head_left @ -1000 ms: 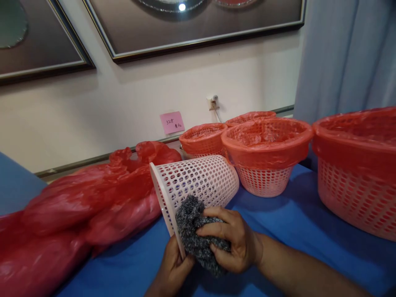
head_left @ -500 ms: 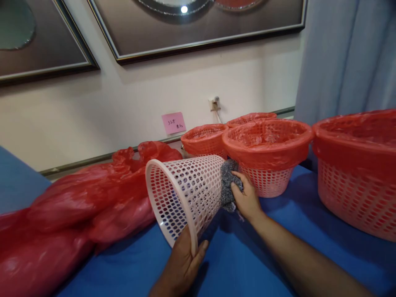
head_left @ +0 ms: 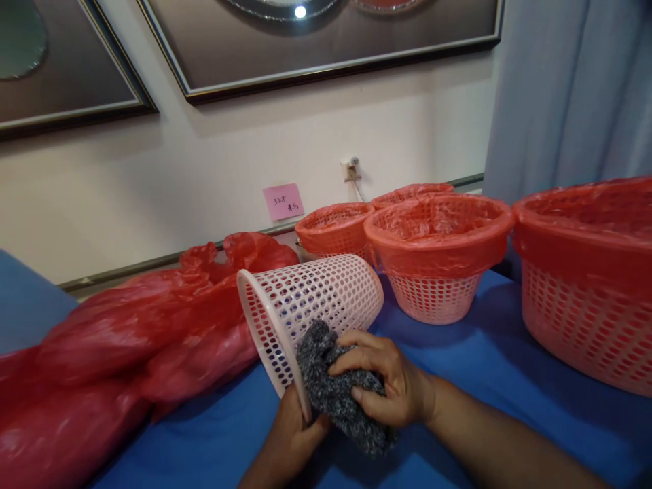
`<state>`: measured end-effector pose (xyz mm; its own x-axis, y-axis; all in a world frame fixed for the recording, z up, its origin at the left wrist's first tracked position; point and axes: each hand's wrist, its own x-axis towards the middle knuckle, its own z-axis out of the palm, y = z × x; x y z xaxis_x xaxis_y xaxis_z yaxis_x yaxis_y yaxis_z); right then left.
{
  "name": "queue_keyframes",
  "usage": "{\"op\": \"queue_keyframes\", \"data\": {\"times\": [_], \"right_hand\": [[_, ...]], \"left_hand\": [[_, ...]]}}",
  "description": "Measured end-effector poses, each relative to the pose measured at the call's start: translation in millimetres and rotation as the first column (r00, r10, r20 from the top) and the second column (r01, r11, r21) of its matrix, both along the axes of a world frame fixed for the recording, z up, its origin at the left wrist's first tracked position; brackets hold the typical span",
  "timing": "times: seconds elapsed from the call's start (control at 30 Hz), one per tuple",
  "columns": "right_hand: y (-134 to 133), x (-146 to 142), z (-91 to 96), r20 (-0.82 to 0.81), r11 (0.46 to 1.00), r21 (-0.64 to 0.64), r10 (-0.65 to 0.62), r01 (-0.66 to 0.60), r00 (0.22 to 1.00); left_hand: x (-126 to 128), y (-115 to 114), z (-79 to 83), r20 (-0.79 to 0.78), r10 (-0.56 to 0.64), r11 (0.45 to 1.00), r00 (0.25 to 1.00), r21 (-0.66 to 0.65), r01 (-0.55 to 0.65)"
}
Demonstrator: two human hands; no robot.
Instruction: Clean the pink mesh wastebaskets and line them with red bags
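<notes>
A pale pink perforated plastic basket point(head_left: 316, 299) lies on its side on the blue tabletop point(head_left: 489, 367), its open mouth turned toward me and to the left. My left hand point(head_left: 290, 441) grips the lower part of its rim from below. My right hand point(head_left: 384, 387) is closed on a fuzzy dark grey cloth point(head_left: 336, 394), which it presses against the basket's outer wall near the rim.
A heap of red plastic bags point(head_left: 127, 353) fills the left of the table. Several pink baskets lined with red bags point(head_left: 438, 251) stand at the back and right, the largest one point(head_left: 591, 272) at the right edge. A grey curtain point(head_left: 570, 88) hangs behind.
My right hand has drawn the grey cloth back along the basket's wall, from the far bottom end to the rim near me. My left hand has kept its hold on the rim.
</notes>
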<state>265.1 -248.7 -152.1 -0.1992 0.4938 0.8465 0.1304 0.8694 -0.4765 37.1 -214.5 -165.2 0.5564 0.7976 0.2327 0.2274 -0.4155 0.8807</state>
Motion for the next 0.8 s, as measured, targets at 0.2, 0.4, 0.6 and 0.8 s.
{"op": "queue_keyframes", "data": {"times": [0.2,0.4,0.6,0.8], "right_hand": [[26.2,7.4,-19.2,-0.125,0.881,-0.168,-0.464,0.443,0.877],[76.1,36.4,-45.5,-0.163,0.567,-0.547,-0.794,0.616,0.585],[31.5,11.5,-23.3,-0.182,0.851,-0.195,-0.519,0.487,0.835],[-0.7,-7.0,-12.5,-0.105,0.935,0.163,-0.301,0.315,0.948]], "left_hand": [[-3.5,-2.5,1.8,-0.05,0.078,0.991,0.996,0.109,-0.072],[-0.9,-6.1,4.1,-0.267,0.054,0.945,0.962,0.325,0.037],[4.7,-2.7,5.2,-0.404,0.002,0.91,0.915,0.38,0.166],[10.1,-2.7,7.7,-0.409,-0.064,0.935,0.91,0.295,0.198]]}}
